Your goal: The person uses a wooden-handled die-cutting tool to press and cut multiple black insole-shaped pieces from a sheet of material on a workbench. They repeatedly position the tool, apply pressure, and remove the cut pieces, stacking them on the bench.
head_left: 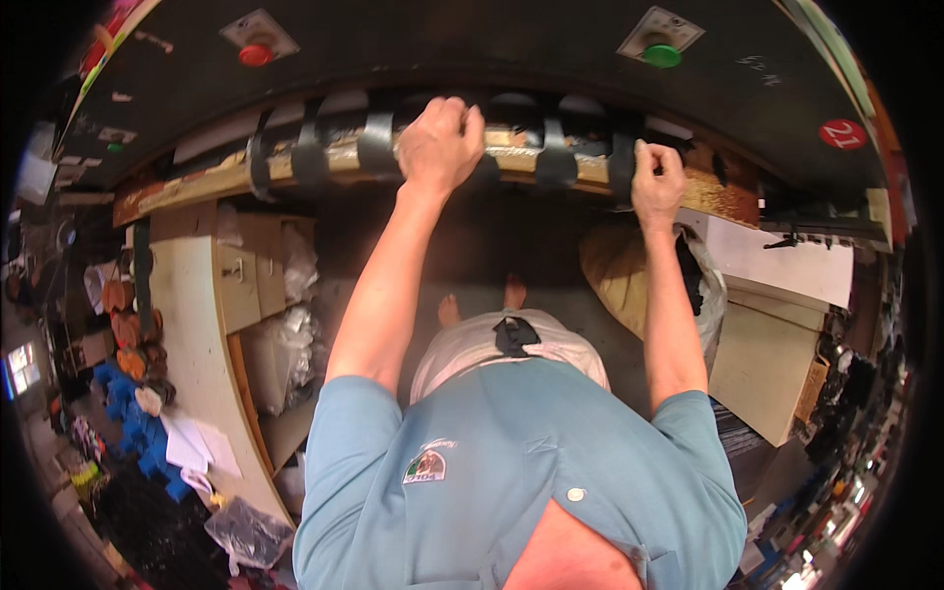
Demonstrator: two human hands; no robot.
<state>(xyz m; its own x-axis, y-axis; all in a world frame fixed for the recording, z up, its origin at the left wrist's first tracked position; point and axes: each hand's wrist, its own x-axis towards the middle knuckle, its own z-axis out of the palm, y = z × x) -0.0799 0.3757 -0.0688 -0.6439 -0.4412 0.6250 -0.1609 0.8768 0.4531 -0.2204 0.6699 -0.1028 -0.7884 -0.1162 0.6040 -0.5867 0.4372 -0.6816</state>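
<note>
Several black strips, one of them a flat strip (376, 146) beside my left hand, hang over the front edge of a worn wooden board (511, 157). My left hand (440, 145) is closed in a fist at the board, between two strips. Whatever its curled fingers hold is hidden from view. Farther right, my right hand (659, 182) pinches thumb to fingers at the side edge of a wide black strip (623, 157). Another black strip (556, 157) drapes between my two hands. Light rounded pieces show behind the strips.
Above the board, a dark machine panel carries a red push button (257, 55) and a green push button (663, 56). A pale cabinet (187, 285) stands at left with plastic bags inside. A yellowish sack (615, 270) and a pale box (762, 354) sit at right.
</note>
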